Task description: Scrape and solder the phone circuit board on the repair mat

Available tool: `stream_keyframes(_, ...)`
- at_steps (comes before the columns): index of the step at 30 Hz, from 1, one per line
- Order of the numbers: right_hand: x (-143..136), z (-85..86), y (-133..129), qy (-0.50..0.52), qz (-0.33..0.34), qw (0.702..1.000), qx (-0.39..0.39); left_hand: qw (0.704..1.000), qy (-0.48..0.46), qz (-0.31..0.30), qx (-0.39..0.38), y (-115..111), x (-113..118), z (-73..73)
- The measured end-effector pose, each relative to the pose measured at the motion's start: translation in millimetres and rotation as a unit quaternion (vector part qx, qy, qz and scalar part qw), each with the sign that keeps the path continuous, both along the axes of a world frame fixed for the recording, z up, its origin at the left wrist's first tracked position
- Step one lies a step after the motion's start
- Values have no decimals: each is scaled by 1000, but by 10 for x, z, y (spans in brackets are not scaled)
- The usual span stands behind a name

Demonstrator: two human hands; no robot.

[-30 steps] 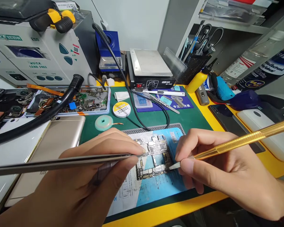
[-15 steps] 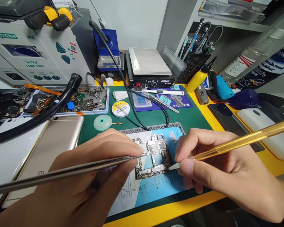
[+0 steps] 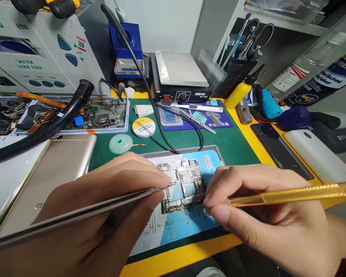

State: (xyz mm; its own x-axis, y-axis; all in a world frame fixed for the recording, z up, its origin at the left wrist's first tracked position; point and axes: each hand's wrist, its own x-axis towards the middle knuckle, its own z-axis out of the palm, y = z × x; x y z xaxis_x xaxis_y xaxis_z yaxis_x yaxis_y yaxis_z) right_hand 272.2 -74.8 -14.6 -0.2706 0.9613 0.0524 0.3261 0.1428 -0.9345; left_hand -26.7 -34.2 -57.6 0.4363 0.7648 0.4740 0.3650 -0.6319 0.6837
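A phone motherboard [image 3: 188, 177] lies on a blue-and-white printed pad [image 3: 175, 231] in front of me. My left hand [image 3: 112, 182] is closed in a pinch round a pair of metal tweezers [image 3: 46, 230], whose tips meet the board's left-middle part. On the other side, my right hand [image 3: 276, 227] grips a craft knife [image 3: 300, 194] with a knurled gold handle. Its blade is mostly hidden by the thumb and forefinger, close to the board's lower right corner. Whether the blade touches the board I cannot tell.
A heating plate [image 3: 181, 69] stands behind the green mat [image 3: 227, 144]. A black cable [image 3: 138, 73] loops over the mat. Left are a hot-air station [image 3: 46, 54], a parts tray [image 3: 109, 115] and a gold phone back [image 3: 72, 154]. A yellow bottle [image 3: 239, 94] stands right.
The view has shifted slightly, moving the background left and up. My right hand has come closer to the board's corner, with the knife handle tilted lower; the left hand keeps its pinch.
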Motion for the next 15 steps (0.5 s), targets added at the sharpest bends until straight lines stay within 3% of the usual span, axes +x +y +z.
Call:
stream_keyframes(3, 5, -42, -100, -33, 10, 995, 92, 999, 13, -16, 33, 4, 17, -18)
stream_keyframes(9, -133, -7, -68, -88, 38, 987, 127, 997, 24, -56, 46, 54, -3, -25)
stream_keyframes(15, -408, 66, 176, -107, 48, 981, 152, 999, 12, -2, 34, -81, -20, -154)
